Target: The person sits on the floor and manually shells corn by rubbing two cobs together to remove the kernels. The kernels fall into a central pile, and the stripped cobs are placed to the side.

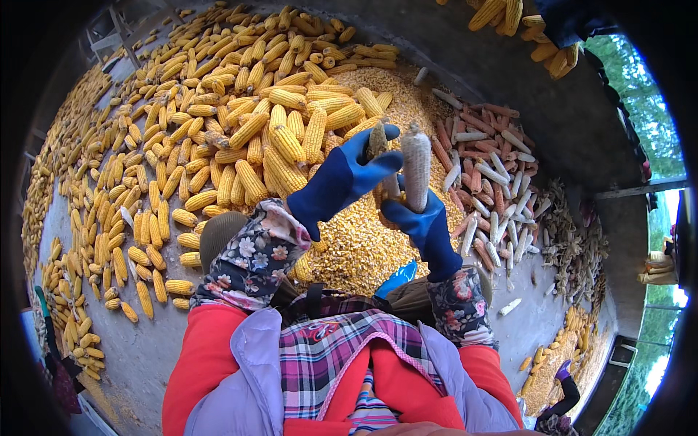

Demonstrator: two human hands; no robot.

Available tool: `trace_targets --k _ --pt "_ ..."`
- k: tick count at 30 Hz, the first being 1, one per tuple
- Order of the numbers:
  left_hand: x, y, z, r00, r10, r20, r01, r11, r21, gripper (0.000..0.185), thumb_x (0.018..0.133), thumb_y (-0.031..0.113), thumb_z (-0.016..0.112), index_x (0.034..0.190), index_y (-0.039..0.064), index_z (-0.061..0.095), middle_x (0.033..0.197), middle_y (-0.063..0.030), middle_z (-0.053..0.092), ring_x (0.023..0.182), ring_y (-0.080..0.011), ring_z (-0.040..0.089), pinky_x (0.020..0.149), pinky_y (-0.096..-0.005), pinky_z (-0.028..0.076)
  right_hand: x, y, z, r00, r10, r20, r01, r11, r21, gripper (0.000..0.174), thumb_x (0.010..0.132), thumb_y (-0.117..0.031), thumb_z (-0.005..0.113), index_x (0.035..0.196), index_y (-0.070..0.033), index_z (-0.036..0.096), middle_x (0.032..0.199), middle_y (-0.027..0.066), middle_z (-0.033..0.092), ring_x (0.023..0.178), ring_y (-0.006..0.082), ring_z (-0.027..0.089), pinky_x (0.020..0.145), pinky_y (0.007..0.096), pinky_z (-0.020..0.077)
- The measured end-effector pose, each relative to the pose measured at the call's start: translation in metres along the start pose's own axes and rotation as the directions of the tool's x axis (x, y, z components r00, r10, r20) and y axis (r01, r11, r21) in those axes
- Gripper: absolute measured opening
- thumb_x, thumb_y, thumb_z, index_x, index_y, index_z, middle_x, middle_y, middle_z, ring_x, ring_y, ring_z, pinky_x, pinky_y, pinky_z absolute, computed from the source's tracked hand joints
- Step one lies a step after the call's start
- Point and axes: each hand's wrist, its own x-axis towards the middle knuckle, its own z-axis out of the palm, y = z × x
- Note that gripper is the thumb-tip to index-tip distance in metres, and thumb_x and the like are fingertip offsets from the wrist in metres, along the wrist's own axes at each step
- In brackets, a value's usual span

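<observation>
Both hands wear blue coated gloves and are raised over a mound of loose yellow corn kernels (357,253). My left hand (354,166) grips a corn ear (377,140) with a dry, brownish tip; the fingers cover much of it. Close beside it, my right hand (420,220) is wrapped around the lower end of a bare whitish corncob (416,169), which points upward. What lies between the two hands, lower down, is partly hidden by fingers. Whole yellow corn ears (286,141) are heaped just beyond my left hand.
Stripped red and white cobs (491,169) lie in a pile at right, with dry husks (572,240) past them. Many ears (147,223) spread over the concrete floor (142,354) at left. A blue shoe (398,278) shows below the kernels. Another person's arm (567,389) appears at lower right.
</observation>
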Motion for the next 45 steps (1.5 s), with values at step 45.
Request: trace_targets --k 45 --pt "-0.027 -0.015 0.026 0.845 -0.385 0.372 0.528 0.711 -0.464 0.056 0.109 0.049 0.04 0.129 -0.001 0.057 0.098 -0.0097 0.068 0.083 -0.0205 0.069 0.078 -0.0337 0.058 0.038 -0.005 -0.045 0.938 -0.182 -0.294 0.289 0.879 0.379 0.055 0.102 -0.039 0.063 0.141 -0.002 0.056 0.125 0.0135 0.07 0.108 0.0206 0.069 0.097 0.0367 0.0536"
